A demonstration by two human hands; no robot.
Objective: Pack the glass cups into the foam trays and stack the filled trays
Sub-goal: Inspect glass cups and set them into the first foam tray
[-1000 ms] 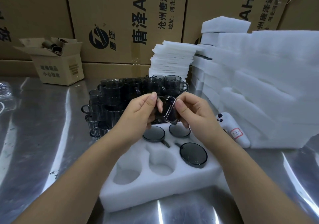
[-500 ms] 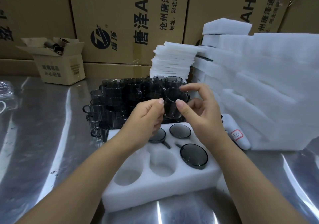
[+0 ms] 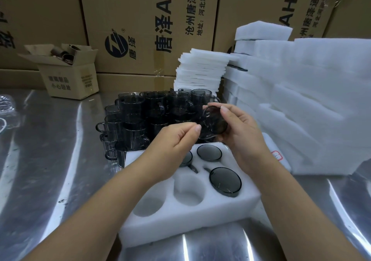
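Note:
My right hand [image 3: 244,138] grips a smoky dark glass cup [image 3: 214,122], tilted, in the air above the far end of the white foam tray [image 3: 180,226]. My left hand [image 3: 174,144] has its fingers curled, and thumb and forefinger pinch at the cup's left edge. Three cups sit upside down in the tray, among them one at the far right [image 3: 209,152] and one at the near right [image 3: 224,181]; the third is partly under my left hand. Two holes, one in the middle [image 3: 188,190] and one at the near left [image 3: 148,205], are empty.
Several loose dark cups [image 3: 138,118] stand crowded behind the tray. Stacks of foam trays [image 3: 311,104] wall off the right side, with a pile of thin foam sheets [image 3: 200,72] behind. A small open cardboard box [image 3: 68,78] stands far left; big cartons [image 3: 150,19] line the back.
The cup has risen from just over the tray and shifted right. My right hand has closed round it, and my left hand has slipped to its left edge.

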